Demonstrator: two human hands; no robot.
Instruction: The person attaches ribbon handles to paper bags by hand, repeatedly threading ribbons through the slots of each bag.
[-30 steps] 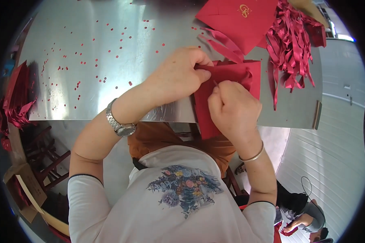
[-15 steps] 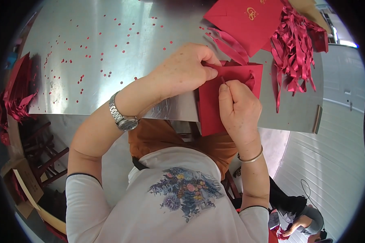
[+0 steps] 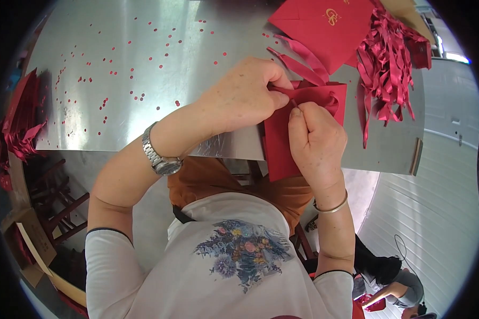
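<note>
A small red paper gift bag (image 3: 280, 154) reaches over the table's near edge between my hands. My left hand (image 3: 242, 95), closed, pinches the bag's top edge at its left corner between thumb and fingers. Against the bag's front, my right hand (image 3: 319, 139) is closed too, its thumb and forefinger gripping the tip of a thin red ribbon handle. Part of that ribbon (image 3: 332, 103) loops at the bag's upper right. The bag's inside is mostly hidden by my hands.
Another red bag (image 3: 319, 26) with a ribbon handle (image 3: 306, 56) lies beyond. A heap of red ribbons (image 3: 386, 69) hangs at the right. Small red paper dots (image 3: 135, 95) are scattered over the metal table (image 3: 90, 127). Red bags (image 3: 24, 114) stand at the left; a co-worker (image 3: 404, 290) is lower right.
Both hands and the bag have shifted slightly right and toward me. The right hand still pinches the ribbon. The co-worker's arm has moved.
</note>
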